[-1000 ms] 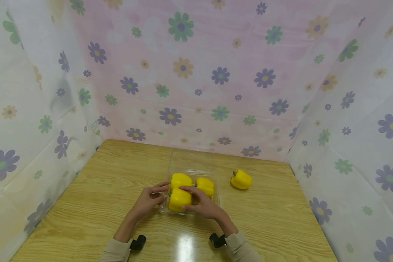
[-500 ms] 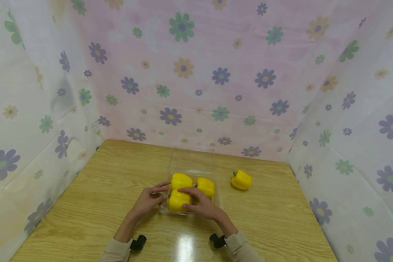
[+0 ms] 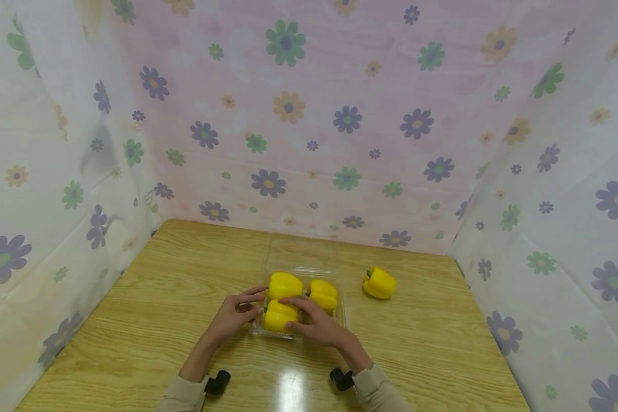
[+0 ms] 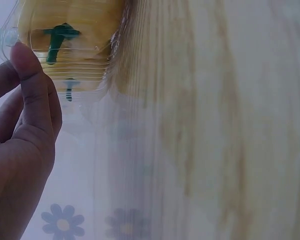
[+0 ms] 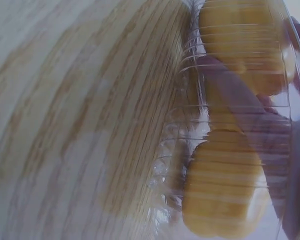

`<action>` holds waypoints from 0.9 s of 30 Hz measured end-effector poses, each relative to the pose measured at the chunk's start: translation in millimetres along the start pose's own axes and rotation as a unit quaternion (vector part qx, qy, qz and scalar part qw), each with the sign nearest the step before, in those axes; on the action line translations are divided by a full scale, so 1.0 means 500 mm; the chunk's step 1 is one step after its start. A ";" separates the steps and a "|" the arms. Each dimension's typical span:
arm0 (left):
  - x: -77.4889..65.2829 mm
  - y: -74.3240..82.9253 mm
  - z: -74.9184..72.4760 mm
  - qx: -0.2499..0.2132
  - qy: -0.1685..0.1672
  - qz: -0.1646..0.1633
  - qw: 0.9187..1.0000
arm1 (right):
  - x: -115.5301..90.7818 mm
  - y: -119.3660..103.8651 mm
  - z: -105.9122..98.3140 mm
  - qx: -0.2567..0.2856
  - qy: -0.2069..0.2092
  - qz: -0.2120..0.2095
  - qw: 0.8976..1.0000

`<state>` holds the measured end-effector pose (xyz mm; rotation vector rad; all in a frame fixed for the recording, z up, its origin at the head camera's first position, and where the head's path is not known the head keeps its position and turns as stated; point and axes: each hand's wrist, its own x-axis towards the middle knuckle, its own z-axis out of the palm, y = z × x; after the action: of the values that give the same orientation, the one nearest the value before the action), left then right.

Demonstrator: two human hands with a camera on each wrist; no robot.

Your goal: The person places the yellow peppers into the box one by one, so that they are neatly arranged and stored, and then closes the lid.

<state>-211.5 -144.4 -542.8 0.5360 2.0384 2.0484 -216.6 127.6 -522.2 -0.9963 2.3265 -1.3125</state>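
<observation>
A clear plastic clamshell container (image 3: pixel 344 312) lies with its lid (image 3: pixel 301 254) folded back, away from me. Inside it, the front-left yellow bell pepper (image 3: pixel 278 319) is gripped by my right hand (image 3: pixel 323 325), fingers over its top and thumb at its near side. Behind it lies another yellow bell pepper (image 3: pixel 285 284), and a third pepper (image 3: pixel 323 294) sits at the right. My left hand (image 3: pixel 230 316) pinches the container's left rim. In the left wrist view the thumb (image 4: pixel 26 59) is at that rim, with green stems (image 4: pixel 55 45) showing through the wall.
One more yellow bell pepper (image 3: pixel 380 283) lies on the wooden table (image 3: pixel 422 337), right of the container. Flower-patterned cloth (image 3: pixel 309 114) walls in the table at the back and both sides.
The front-left pepper has shifted slightly left and toward me in the container, the right hand's fingers moving with it. The left hand has stayed at the rim.
</observation>
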 end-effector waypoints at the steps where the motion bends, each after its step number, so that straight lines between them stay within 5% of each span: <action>1: 0.000 0.000 0.000 0.000 0.001 0.000 1.000 | -0.001 0.000 0.000 -0.004 0.000 -0.001 1.000; 27: 0.000 0.002 0.002 0.002 0.009 -0.001 1.000 | 0.004 -0.018 -0.007 -0.056 -0.012 0.016 0.998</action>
<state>-210.8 -143.4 -542.1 0.5175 2.0523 2.0548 -216.3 125.3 -512.6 -0.9986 2.4101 -1.1623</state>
